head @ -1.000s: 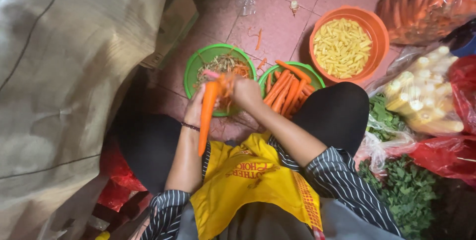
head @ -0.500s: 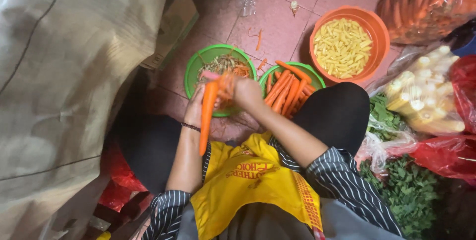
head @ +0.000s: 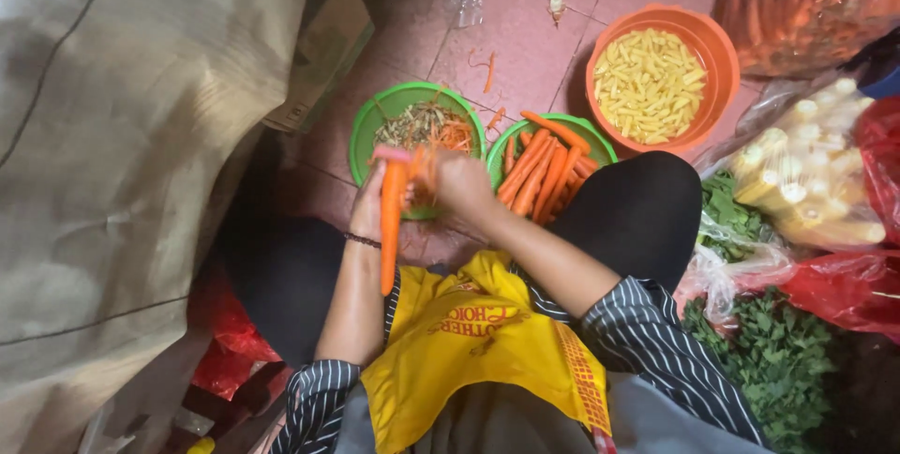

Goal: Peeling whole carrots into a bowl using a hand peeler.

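Holding a long orange carrot upright at the centre of the frame, the left hand wraps its fingers closed around the upper part of it, the tip pointing down toward the yellow apron. The right hand sits just beside the carrot's top end, its grip closed on something small; it may be a peeler, but the view is too blurred there to tell. Both hands hang over the near rim of a green bowl filled with thin peelings, which stands on the pink tiled floor. Touching that bowl on its right side is a second green bowl stacked with peeled carrots. Farther toward the upper right stands an orange basin of pale yellow cut pieces. Along the right edge lie a clear bag of pale baby corn, red plastic bags and leafy greens. A grey sack fills the left side of the frame.
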